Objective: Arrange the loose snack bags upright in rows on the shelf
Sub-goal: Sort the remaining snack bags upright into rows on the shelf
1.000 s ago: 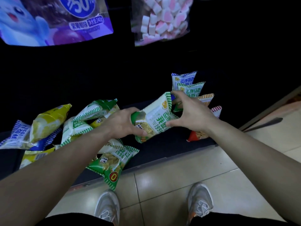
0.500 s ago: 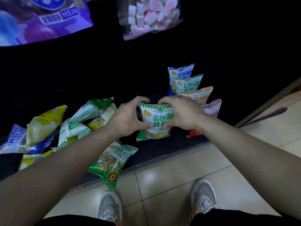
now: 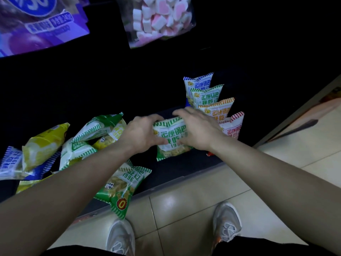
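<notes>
A green-and-white snack bag (image 3: pixel 170 140) stands upright on the dark bottom shelf (image 3: pixel 184 169), held from both sides. My left hand (image 3: pixel 142 133) grips its left edge and my right hand (image 3: pixel 196 129) covers its top and right edge. Right behind it a row of upright bags runs back: a red-striped bag (image 3: pixel 233 126), an orange-striped bag (image 3: pixel 217 109), a green-striped bag (image 3: pixel 207 95) and a blue-striped bag (image 3: pixel 198 83). Loose bags lie in a heap at the left: green ones (image 3: pixel 96 130), a yellow one (image 3: pixel 43 145) and a blue one (image 3: pixel 11 162).
One green bag (image 3: pixel 122 188) lies flat and hangs over the shelf's front edge above the tiled floor (image 3: pixel 193 206). My two shoes (image 3: pixel 120 237) stand close to the shelf. A marshmallow bag (image 3: pixel 158 19) and a purple package (image 3: pixel 36 24) hang higher up.
The green bag was turned from tilted to upright and moved back toward the row, and both hands closed in on its top and sides.
</notes>
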A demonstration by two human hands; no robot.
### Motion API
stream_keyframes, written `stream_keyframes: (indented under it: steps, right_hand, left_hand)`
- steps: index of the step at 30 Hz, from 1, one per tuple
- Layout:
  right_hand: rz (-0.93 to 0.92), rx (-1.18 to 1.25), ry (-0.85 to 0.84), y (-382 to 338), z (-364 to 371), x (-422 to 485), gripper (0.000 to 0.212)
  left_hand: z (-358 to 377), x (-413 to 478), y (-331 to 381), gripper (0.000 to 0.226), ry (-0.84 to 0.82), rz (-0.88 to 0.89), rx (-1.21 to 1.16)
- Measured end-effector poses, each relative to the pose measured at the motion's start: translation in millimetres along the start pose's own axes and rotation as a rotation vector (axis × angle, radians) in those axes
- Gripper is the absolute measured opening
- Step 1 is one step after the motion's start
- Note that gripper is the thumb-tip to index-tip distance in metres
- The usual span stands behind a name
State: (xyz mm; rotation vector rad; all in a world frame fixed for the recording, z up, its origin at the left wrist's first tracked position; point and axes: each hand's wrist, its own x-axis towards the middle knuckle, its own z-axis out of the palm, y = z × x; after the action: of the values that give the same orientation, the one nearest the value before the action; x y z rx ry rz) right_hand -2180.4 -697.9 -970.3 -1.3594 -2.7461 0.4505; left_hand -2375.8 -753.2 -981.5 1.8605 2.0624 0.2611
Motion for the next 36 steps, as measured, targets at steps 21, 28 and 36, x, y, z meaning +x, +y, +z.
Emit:
stream_keyframes:
  steps: [21,28,36]
  right_hand:
    - [0.147,-0.067,-0.251,49.7,75.4,55.6,0.050]
    - [0.144,-0.039,-0.275,47.4,91.7,59.7,0.048]
    - [0.144,-0.075,-0.242,39.2,97.6,56.8,0.039]
  left_hand:
    - [58.4,195.2,-34.7,0.080,0.180,-0.145,0.129]
    - [48.6,204.7,-38.8,0.070,0.211,-0.080,0.263]
    - [53.7,193.7,-36.6,0.071,0.227,0.007,0.484]
